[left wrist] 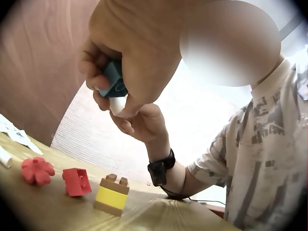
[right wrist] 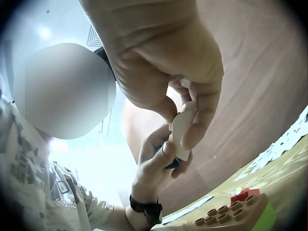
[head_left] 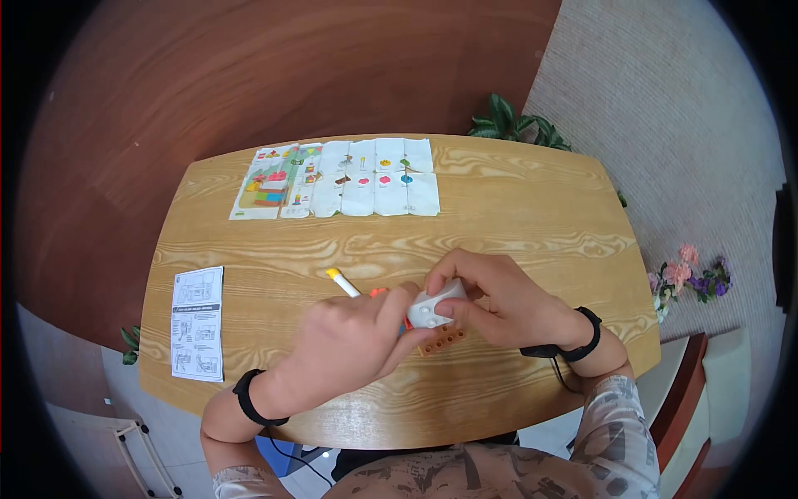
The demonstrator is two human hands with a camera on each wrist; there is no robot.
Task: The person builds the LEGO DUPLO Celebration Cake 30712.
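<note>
Above the near middle of the table, my two hands meet around small toy bricks. My left hand (head_left: pixel 345 333) grips a teal brick (left wrist: pixel 113 81), mostly covered by the fingers in the head view. My right hand (head_left: pixel 519 308) pinches a white studded brick (head_left: pixel 431 309) with a rounded side between thumb and fingers. In both wrist views the white brick is right against the teal one. Below the hands a brown studded brick (head_left: pixel 443 339) lies on the table. In the left wrist view stand a brown brick with a yellow band (left wrist: pixel 111 196) and a red brick (left wrist: pixel 76 182).
A red flower-shaped piece (left wrist: pixel 37 171) lies beside the red brick. Left of the hands is a white stick with a yellow tip (head_left: pixel 342 283). A coloured instruction sheet (head_left: pixel 357 204) spreads along the table's far side, and a printed leaflet (head_left: pixel 198 324) lies at the left.
</note>
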